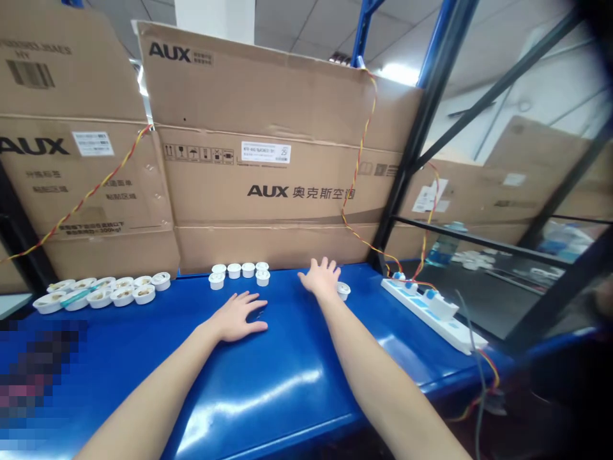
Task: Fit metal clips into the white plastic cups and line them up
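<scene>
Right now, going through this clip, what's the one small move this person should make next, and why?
Probably close the right hand around the small white cup beside it. That cup is the nearest thing to that hand and stands apart from the cluster of white cups. The left hand lies open and holding nothing on the blue table.

Workbench (268, 383): filled cups (101, 295) at left, smaller cups (238, 273) centre, power strip (419, 310) right, cardboard cartons (268, 153) behind.
</scene>
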Tool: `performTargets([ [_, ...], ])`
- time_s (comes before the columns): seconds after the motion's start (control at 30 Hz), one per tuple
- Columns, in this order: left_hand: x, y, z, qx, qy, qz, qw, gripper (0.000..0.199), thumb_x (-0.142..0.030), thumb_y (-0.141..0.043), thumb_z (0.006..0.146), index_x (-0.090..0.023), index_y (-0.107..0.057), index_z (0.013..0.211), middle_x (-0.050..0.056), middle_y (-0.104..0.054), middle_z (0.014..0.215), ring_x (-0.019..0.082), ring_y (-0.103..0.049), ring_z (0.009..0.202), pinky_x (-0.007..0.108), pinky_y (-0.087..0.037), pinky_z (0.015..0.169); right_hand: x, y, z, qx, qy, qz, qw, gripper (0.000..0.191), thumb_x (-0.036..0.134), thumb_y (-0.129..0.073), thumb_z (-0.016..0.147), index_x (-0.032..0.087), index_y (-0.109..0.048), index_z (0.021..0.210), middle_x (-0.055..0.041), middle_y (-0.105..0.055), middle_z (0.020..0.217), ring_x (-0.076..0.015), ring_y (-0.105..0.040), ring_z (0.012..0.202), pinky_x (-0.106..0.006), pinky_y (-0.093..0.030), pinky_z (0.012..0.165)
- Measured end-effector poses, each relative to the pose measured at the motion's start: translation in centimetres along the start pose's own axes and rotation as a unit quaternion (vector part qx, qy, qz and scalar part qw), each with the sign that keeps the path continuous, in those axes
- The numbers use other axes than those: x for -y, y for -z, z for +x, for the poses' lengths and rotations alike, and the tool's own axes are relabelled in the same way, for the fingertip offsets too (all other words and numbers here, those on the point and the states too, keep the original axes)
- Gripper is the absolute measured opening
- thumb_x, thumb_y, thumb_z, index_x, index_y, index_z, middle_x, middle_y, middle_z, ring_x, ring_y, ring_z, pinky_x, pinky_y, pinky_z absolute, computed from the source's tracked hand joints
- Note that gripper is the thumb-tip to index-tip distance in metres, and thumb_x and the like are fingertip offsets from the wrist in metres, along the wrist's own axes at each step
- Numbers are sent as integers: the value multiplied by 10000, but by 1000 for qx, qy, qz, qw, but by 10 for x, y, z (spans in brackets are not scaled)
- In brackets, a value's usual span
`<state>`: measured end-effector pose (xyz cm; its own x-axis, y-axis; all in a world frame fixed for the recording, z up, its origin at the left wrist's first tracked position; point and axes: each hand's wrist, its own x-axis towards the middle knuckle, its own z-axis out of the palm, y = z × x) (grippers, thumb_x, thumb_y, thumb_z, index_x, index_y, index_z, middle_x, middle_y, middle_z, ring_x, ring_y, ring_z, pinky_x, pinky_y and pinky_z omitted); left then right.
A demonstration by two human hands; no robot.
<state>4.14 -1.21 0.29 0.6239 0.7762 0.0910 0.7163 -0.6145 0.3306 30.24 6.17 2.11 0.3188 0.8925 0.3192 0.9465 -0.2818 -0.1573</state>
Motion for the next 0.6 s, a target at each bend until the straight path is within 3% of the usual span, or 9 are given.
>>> performTargets([
  [0.1,-2,1,-5,26,-34,2,999,652,-680,-403,837,-351,-391,1400,37,-290,1524,290,-213,1415,509,-134,1154,-13,-9,7,72,-43,-16,996,737,587,-538,792,138,-435,1368,-223,-339,1442,-415,-262,1329,-519,-181,1031],
  [0.27,-4,4,-11,37,-53,-18,998,668,-669,-444,828,-330,-399,1401,34,-298,1519,285,-259,1400,462,-197,1152,-10,-13,5,104,-42,-31,993,724,552,-541,804,109,-414,1362,-224,-365,1416,-384,-326,1294,-473,-219,1027],
  [0.43,-6,5,-10,29,-88,-44,995,549,-571,-418,894,-286,-472,1360,38,-414,1458,232,-392,1339,388,-297,1120,11,-13,-6,87,33,-18,996,602,439,-569,812,63,-470,1272,-230,-459,1286,-352,-416,1204,-421,-277,1003],
  [0.53,-5,5,-10,11,-96,-46,994,489,-498,-454,902,-271,-510,1332,35,-462,1423,225,-436,1309,376,-317,1110,26,-12,-15,88,99,-3,991,540,361,-554,832,87,-452,1286,-216,-443,1289,-328,-422,1189,-408,-305,990],
  [0.6,-4,4,-10,0,-101,-46,994,454,-456,-477,900,-269,-535,1310,31,-490,1400,222,-463,1288,366,-336,1098,34,-10,-19,98,104,5,990,548,338,-544,841,129,-411,1329,-201,-388,1345,-331,-393,1215,-419,-342,965],
])
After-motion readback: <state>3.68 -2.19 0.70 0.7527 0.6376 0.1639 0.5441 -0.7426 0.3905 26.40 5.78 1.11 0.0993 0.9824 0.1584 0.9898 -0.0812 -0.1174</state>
